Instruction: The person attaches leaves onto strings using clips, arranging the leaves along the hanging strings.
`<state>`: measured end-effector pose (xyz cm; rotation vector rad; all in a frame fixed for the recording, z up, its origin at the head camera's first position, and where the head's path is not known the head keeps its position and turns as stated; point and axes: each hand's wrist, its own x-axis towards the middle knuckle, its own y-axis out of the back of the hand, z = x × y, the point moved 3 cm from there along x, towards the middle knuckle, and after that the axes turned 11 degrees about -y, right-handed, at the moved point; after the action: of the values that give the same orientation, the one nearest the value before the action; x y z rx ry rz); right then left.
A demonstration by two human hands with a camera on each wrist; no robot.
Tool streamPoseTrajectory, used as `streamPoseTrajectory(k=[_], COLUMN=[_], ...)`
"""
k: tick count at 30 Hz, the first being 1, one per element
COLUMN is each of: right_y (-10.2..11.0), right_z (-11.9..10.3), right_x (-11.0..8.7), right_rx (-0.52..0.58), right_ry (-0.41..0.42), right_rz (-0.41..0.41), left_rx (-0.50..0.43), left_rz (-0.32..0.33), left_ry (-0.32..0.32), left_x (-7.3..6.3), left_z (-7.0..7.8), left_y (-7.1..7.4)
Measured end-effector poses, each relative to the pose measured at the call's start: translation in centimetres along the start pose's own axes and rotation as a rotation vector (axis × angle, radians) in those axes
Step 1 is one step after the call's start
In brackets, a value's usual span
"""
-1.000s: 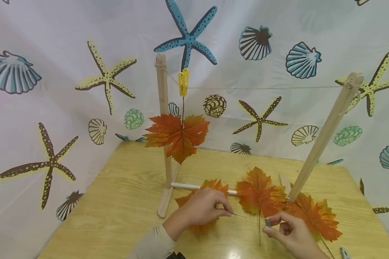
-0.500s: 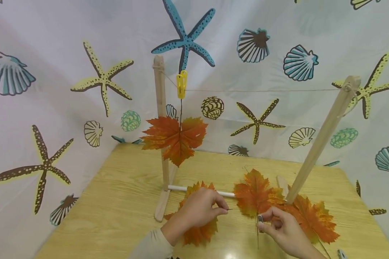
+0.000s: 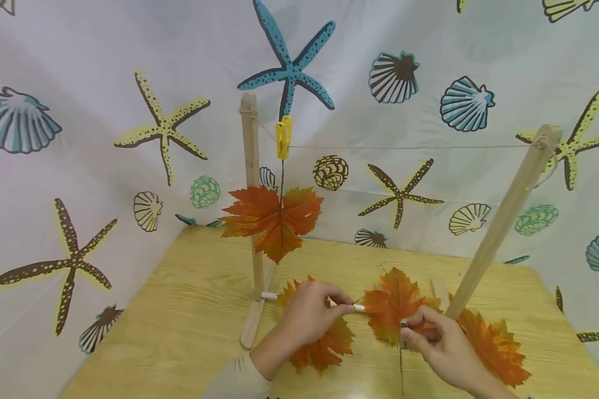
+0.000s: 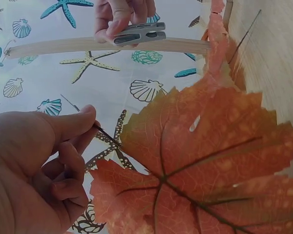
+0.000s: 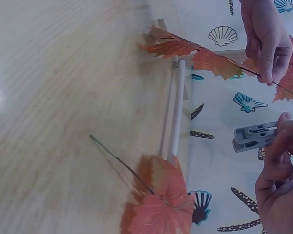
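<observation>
In the head view my left hand (image 3: pixel 309 316) pinches the thin dark stem of an orange artificial maple leaf (image 3: pixel 326 349) between thumb and index finger. The left wrist view shows this leaf (image 4: pixel 210 151) spread broadly beyond the hand, its stem tip sticking out past the thumb. My right hand (image 3: pixel 446 346) pinches a grey clothespin (image 5: pixel 254 136) by one end, its other end pointing toward the left hand. Above, a yellow clothespin (image 3: pixel 283 141) fixes another maple leaf (image 3: pixel 279 219) by its stem to a string (image 3: pixel 379 147).
The string runs between a left wooden post (image 3: pixel 252 221) and a leaning right post (image 3: pixel 504 221), joined low down by a white rod (image 3: pixel 269 296). More leaves lie on the table: one in the middle (image 3: pixel 391 302), one at right (image 3: pixel 496 349). A patterned curtain (image 3: pixel 339 210) stands behind.
My left hand has lifted a little with its leaf, and the stem tip now angles upward. My right hand has also risen slightly with the grey clothespin. The hanging leaf stays on the string.
</observation>
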<state>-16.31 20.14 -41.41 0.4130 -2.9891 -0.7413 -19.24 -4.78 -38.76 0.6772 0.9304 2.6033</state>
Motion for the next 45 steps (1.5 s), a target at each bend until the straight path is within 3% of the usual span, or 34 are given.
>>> streamPoseTrajectory(k=[6, 12, 20, 25, 32, 36, 45], right_y=[1.0, 1.5, 1.2, 0.9, 1.0, 1.2, 1.6], right_z=[-1.5, -3.5, -5.2, -5.7, -6.4, -7.0, -8.5], right_x=[0.4, 1.6, 3.7, 3.9, 4.2, 4.5, 5.2], right_rx=[0.008, 0.062, 0.113, 0.107, 0.084, 0.098, 0.085], right_ry=[-0.081, -0.023, 0.004, 0.008, 0.009, 0.008, 0.018], right_rz=[0.033, 0.035, 0.036, 0.049, 0.096, 0.119, 0.149], left_rx=[-0.014, -0.059, -0.009, -0.016, -0.094, -0.075, -0.036], left_rz=[0.054, 0.115, 0.188, 0.207, 0.311, 0.355, 0.386], left_ry=[-0.003, 0.008, -0.021, -0.029, -0.042, -0.055, -0.050], left_x=[0.1, 0.4, 1.1, 1.1, 1.1, 1.4, 1.9], left_z=[0.5, 0.8, 1.4, 1.7, 2.0, 2.1, 2.4], left_y=[0.5, 1.2, 2.8, 2.7, 2.3, 2.3, 2.5])
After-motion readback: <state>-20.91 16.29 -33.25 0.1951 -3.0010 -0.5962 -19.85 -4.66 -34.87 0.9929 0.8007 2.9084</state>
